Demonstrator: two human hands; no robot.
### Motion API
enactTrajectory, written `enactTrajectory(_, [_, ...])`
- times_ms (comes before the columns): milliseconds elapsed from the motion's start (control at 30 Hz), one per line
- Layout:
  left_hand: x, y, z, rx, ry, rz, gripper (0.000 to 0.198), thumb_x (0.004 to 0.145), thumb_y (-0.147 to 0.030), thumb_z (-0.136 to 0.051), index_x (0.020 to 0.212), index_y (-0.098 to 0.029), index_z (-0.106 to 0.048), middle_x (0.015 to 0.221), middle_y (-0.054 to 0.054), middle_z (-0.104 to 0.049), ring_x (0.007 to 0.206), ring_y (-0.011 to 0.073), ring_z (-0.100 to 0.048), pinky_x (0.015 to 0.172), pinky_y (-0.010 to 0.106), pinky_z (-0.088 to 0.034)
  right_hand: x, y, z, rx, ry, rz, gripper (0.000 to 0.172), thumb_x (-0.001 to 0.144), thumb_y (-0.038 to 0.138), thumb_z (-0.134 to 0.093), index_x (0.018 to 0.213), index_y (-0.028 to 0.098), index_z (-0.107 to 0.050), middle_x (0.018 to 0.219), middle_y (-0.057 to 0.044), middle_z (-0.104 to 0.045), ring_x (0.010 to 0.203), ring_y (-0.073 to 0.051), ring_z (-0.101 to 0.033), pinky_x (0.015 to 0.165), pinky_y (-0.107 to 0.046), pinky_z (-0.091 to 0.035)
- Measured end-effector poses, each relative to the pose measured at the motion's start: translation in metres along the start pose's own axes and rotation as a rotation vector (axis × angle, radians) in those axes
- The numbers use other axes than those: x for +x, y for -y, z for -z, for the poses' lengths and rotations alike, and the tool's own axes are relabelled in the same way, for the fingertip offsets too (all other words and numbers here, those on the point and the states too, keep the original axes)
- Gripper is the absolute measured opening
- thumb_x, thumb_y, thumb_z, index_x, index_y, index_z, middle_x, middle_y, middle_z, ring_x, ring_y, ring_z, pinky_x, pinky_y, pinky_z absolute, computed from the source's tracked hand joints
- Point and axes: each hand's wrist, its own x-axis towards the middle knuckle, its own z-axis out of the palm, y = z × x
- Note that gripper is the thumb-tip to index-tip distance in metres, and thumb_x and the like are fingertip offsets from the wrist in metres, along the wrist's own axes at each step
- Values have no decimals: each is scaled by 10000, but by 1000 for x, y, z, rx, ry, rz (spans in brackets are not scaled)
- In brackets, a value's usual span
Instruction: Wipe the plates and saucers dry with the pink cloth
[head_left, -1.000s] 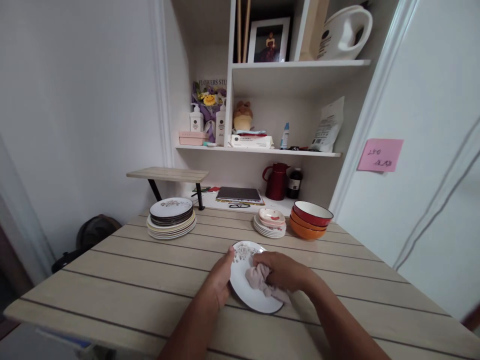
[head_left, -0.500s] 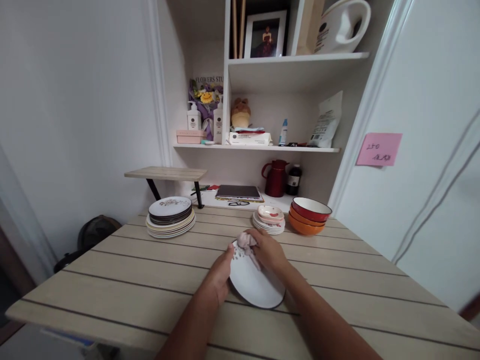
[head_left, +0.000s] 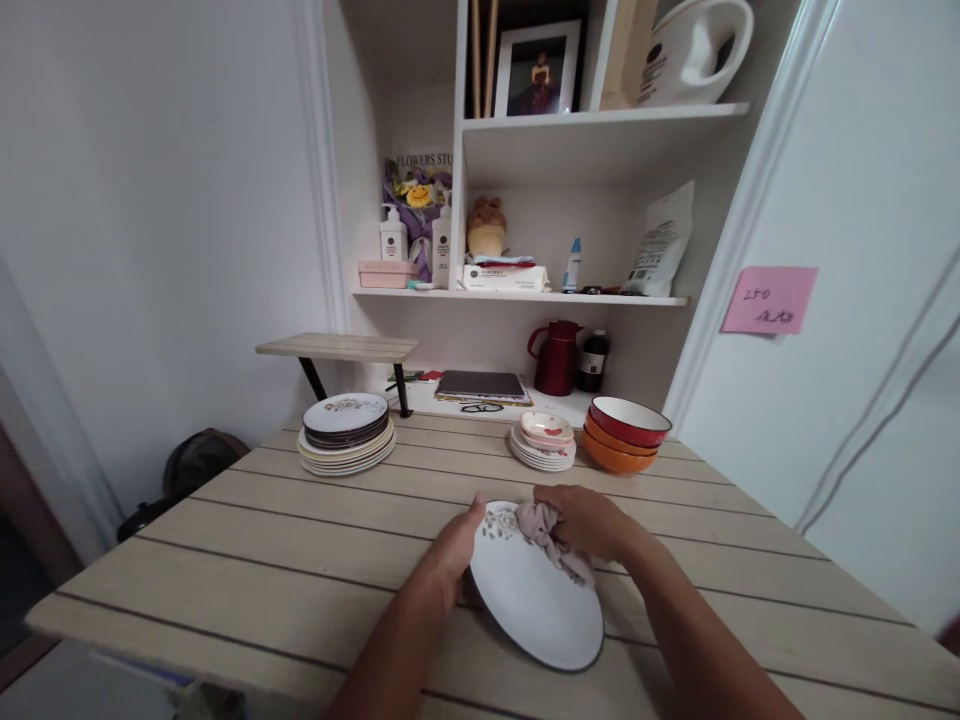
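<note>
A white oval-looking plate [head_left: 529,600] with a dark rim and a brown flower pattern is tilted above the table's middle. My left hand [head_left: 454,548] grips its left edge, thumb on the upper rim and the other fingers hidden beneath. A crumpled pinkish cloth [head_left: 541,524] lies against the plate's upper right part, bunched under my right hand [head_left: 589,520], whose fingers are closed on it. Part of the cloth hangs down along the plate's right side.
On the wooden table [head_left: 300,560], a stack of plates [head_left: 349,440] stands at the back left. Small dishes [head_left: 544,445] and stacked red and orange bowls [head_left: 624,435] sit at the back right. A low riser [head_left: 337,347] and a red jug [head_left: 556,358] are behind.
The plate has come nearer and to the right, and tilts more. My right hand has slid with the cloth to the plate's right side. My left hand still grips the edge.
</note>
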Motion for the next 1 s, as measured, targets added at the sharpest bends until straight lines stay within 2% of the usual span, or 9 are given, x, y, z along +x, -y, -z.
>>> enactTrajectory(133, [2, 2, 1, 7, -21, -14, 583, 838, -623, -484, 1018, -104, -679, 811, 123, -754, 676, 230, -695, 637, 301, -493, 0, 4, -4, -80, -54, -25, 404, 677, 46, -483, 1004, 243, -616, 979, -70, -684, 901, -237, -614, 604, -270, -269])
enactTrajectory(300, [7, 5, 4, -9, -34, -97, 541, 815, -597, -548, 1017, -111, -676, 789, 105, -752, 673, 215, -685, 635, 276, -468, 3, 19, -10, -47, -123, -64, 467, 740, 79, -474, 1160, 260, -570, 1048, -78, -659, 913, -229, -616, 625, -274, -283])
enactTrajectory(467, [9, 5, 4, 33, -64, -109, 577, 829, -615, -506, 1015, -96, -676, 818, 119, -751, 662, 214, -676, 597, 271, -445, 6, 31, -14, 25, -128, -45, 627, 676, 67, -505, 1261, 287, -460, 1106, -59, -642, 909, -230, -607, 639, -272, -284])
enactTrajectory(700, [11, 7, 6, 32, -60, -121, 592, 805, -644, -522, 1008, -111, -679, 768, 95, -742, 593, 189, -644, 568, 258, -419, 3, 26, -12, 196, -39, 97, 517, 647, 32, -458, 1104, 258, -545, 1022, -45, -599, 910, -192, -575, 723, -268, -351])
enactTrajectory(800, [13, 8, 7, 27, -60, -131, 597, 798, -649, -530, 995, -106, -681, 729, 91, -735, 554, 177, -624, 531, 245, -393, 1, 25, -11, 231, -15, 135, 452, 696, 49, -453, 1090, 250, -545, 1044, -46, -559, 902, -178, -567, 763, -276, -378])
enactTrajectory(933, [15, 9, 7, 22, -73, -115, 596, 805, -645, -523, 1004, -105, -679, 709, 83, -731, 519, 164, -603, 512, 241, -385, -4, 25, -7, 274, 30, 221, 291, 785, 194, -531, 1073, 229, -537, 1092, -52, -517, 903, -177, -557, 802, -295, -409])
enactTrajectory(1000, [14, 9, 6, 24, -72, -111, 597, 819, -639, -503, 1017, -103, -677, 709, 83, -732, 512, 164, -600, 507, 243, -387, -6, 27, -5, 296, 55, 256, 270, 813, 308, -566, 1068, 224, -542, 1097, -54, -510, 909, -183, -554, 814, -306, -420])
